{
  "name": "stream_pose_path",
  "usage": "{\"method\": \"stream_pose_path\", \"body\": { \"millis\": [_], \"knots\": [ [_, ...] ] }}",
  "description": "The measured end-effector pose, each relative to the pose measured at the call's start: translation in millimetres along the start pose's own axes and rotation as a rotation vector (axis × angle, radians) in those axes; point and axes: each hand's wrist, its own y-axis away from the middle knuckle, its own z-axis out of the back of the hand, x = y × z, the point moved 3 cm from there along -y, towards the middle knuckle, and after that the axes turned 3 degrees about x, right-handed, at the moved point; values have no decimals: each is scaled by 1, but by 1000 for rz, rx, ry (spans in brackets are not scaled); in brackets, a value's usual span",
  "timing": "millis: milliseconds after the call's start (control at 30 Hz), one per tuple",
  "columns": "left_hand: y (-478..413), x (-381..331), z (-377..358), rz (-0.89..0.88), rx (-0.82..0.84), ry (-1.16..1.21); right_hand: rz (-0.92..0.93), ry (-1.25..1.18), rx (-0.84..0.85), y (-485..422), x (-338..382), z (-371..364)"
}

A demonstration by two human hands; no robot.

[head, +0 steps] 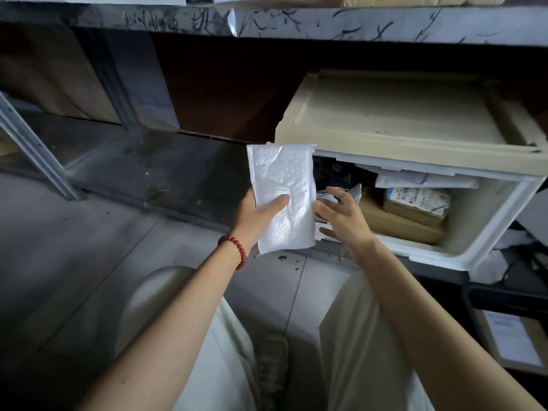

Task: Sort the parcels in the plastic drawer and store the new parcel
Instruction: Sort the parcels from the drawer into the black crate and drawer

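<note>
My left hand point(257, 213) holds a white bubble-wrap parcel point(281, 191) upright, thumb across its front, just left of the pulled-out plastic drawer point(486, 232). Beside the parcel's right edge my right hand point(341, 215) hovers with spread, relaxed fingers over the drawer's left end and holds nothing. Inside the drawer lie a brown cardboard box point(397, 223), a smaller box with a printed label point(415, 200), a white mailer point(424, 180) under the top edge and a dark bag point(332, 173) at the left.
The drawer belongs to a cream cabinet point(394, 120) on a low metal shelf point(166, 170). An upper shelf edge point(296, 23) runs overhead. A dark bin with a labelled parcel point(510, 333) stands at the lower right. My knees and a shoe point(271, 372) are below.
</note>
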Motion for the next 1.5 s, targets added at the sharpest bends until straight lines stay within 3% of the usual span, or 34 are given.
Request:
{"method": "stream_pose_path", "body": {
  "millis": [133,467,600,867,1000,1167,1367,1500],
  "knots": [
    [1,1,2,-14,8,-1,-31,-9,-17,-2,-2,1],
    [-3,15,13,10,-106,-423,-46,-11,36,4,-2,-3],
    [2,8,8,-46,-75,-401,6,-64,-85,10,4,9],
    [-2,-12,-50,-117,93,-524,82,12,-66,48,24,71],
    [3,-30,-117,-123,275,-484,123,141,-279,82,23,127],
    [22,-43,-211,51,549,-322,232,439,-661,139,17,203],
    [51,-38,-316,216,721,-235,99,240,-945,207,-19,279],
    [64,-16,-372,172,787,-344,0,174,-1094,235,-56,311]
  ]
}}
